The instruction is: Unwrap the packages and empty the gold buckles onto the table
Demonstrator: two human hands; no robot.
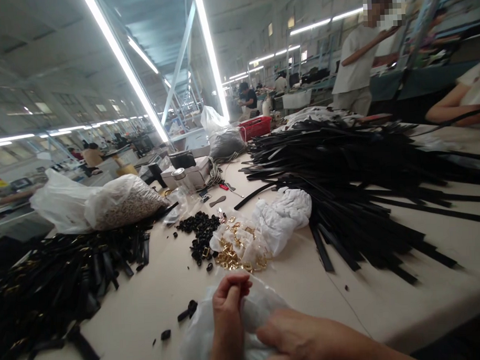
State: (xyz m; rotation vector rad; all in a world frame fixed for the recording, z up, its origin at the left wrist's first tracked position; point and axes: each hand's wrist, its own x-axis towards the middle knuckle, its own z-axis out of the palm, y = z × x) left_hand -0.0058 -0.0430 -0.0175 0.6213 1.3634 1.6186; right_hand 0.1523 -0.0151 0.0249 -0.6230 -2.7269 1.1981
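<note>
My left hand [230,296] is closed, thumb pressed against curled fingers, above a pale translucent plastic bag [198,328] at the table's front edge. What it pinches is too small to make out. Just right of it, my right hand [287,333] is blurred over the same bag, and its fingertips are unclear. Beyond the hands lie gold buckles [234,253] partly on thin white wrapping. A heap of small black loops [202,231] sits to their left, and a crumpled white cloth or bag [282,215] to their right.
Black straps with gold buckles [70,275] cover the left side under a filled plastic bag [122,202]. Long black strips [342,171] are piled on the right. A glass jar [180,179] and red basket [256,128] stand farther back. A person [356,60] stands at the back right.
</note>
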